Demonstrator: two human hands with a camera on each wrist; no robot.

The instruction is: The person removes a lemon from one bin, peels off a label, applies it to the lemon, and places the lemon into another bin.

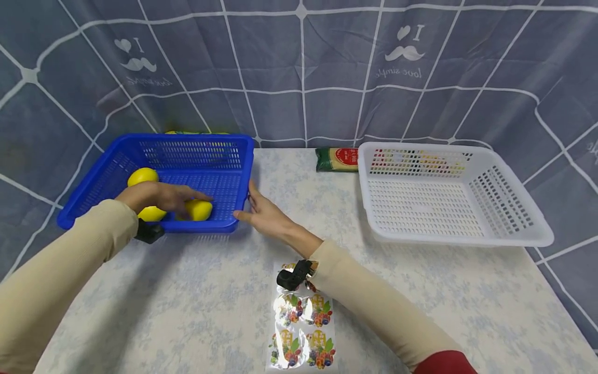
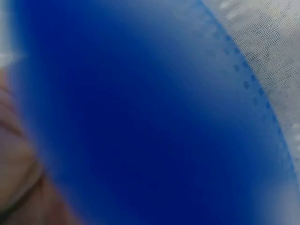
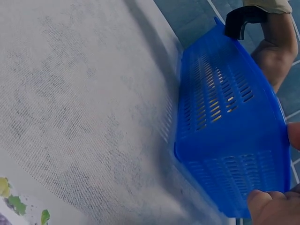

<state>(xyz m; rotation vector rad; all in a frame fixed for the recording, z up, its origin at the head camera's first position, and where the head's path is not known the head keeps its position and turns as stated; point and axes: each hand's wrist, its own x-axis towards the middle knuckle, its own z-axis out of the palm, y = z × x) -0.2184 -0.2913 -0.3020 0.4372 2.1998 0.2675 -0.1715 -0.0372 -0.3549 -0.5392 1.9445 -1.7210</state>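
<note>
Although the fingers of the L hand (image 1: pixel 168 197) lay over one lemon (image 1: pixel 201 210), I cannot tell if they gripped it or only touched it, bc this spot was blurred in the head view and the left wrist view gave mostly blue plastic. The R hand (image 1: pixel 271 218) held the blue basket (image 1: pixel 201 227) at its right end, thumb over the rim and other fingers against the outside wall.

Inside this basket I counted three lemons: the one under the L fingers, near the front wall; a second lemon (image 1: pixel 151 213) just beside the L wrist; a third lemon (image 1: pixel 142 176) farther back. So every lemon in view was in the blue basket, and in my judgement the work w/ them was at an early stage, the touched one not yet lifted out.

Farther out, well apart on the right, stood the white basket (image 1: pixel 458 240). Coloured packs (image 1: pixel 434 163) showed thru its back-wall holes, prob. behind it, not inside. A green packet (image 1: pixel 343 159) was next to its left end. Closer to the body, a sticker sheet (image 1: pixel 303 332) lay on the table (image 1: pixel 224 311), its lower rows apparently unused.
</note>
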